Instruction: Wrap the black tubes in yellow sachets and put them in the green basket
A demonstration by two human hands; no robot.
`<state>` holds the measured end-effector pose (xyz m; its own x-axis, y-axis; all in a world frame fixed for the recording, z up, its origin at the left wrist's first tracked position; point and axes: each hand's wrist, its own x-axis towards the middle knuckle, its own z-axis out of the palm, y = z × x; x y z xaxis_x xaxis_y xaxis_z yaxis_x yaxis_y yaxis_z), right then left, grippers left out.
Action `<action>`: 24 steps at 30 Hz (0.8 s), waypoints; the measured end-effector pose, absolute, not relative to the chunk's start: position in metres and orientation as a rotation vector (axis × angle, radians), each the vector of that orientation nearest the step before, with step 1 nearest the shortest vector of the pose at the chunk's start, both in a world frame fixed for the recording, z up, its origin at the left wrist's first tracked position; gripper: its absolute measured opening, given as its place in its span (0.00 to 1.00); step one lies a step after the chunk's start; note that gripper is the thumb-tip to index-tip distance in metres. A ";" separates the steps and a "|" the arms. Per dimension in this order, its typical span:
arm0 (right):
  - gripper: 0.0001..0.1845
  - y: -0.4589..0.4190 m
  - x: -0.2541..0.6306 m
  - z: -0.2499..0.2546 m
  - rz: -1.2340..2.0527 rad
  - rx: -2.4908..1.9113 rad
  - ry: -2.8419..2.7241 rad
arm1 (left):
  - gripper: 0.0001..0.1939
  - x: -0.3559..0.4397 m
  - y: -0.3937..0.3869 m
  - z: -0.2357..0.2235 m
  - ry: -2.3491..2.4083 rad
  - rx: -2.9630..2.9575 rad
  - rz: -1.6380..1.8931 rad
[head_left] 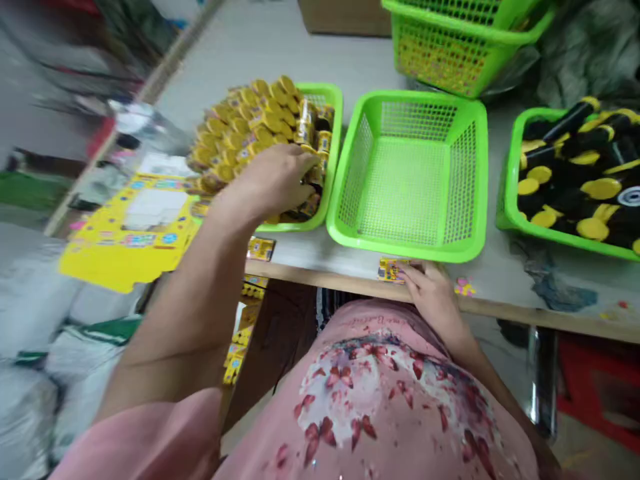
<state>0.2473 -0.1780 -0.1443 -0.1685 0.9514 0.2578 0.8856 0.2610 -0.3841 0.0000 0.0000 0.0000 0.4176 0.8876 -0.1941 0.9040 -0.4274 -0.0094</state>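
My left hand (280,180) reaches into the right side of a filled green basket (336,120). Its thumb and forefinger are apart, over small containers with yellow printed labels (324,141); I see nothing clearly held. Yellow round caps (260,137) are heaped high on the left of that basket. At the table's front edge my right hand (430,287) has its fingers closed on the right end of a small flat yellow printed piece (389,269). A similar yellow printed piece (261,249) lies by the edge below the left basket.
An open green basket (407,250) with a bare mesh bottom stands in the middle. To its right, another green basket (510,200) holds black tubes with yellow caps. Stacked green baskets (450,30) are behind. A yellow printed cardboard sheet (120,260) overhangs the left edge.
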 end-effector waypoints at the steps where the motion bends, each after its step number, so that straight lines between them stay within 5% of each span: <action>1: 0.15 -0.177 0.247 -0.142 0.214 -1.687 -2.125 | 0.25 0.001 -0.004 0.002 1.651 2.589 -0.215; 5: 0.11 -0.174 0.246 -0.137 0.187 -1.666 -2.193 | 0.24 0.000 -0.042 0.009 1.644 2.609 0.235; 8: 0.10 -0.176 0.245 -0.135 0.057 -1.557 -2.157 | 0.14 0.004 -0.092 -0.001 1.441 2.402 0.687; 11: 0.10 -0.182 0.242 -0.128 -0.084 -1.482 -2.068 | 0.13 0.024 -0.133 -0.036 1.179 1.971 0.491; 15: 0.12 -0.186 0.235 -0.115 -0.048 -1.405 -2.019 | 0.23 0.062 -0.150 -0.088 1.154 1.279 0.677; 21: 0.14 -0.187 0.230 -0.099 0.532 -1.439 -1.567 | 0.16 0.070 -0.147 -0.094 0.922 0.776 0.624; 24: 0.07 -0.189 0.229 -0.099 0.652 -1.409 -1.453 | 0.16 0.065 -0.149 -0.090 0.901 0.811 0.542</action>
<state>0.2290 -0.1891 -0.0986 0.1430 0.9521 0.2703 0.4312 0.1859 -0.8829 0.0655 -0.1495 -0.0900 0.5238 0.7107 -0.4696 -0.0808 0.5902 0.8032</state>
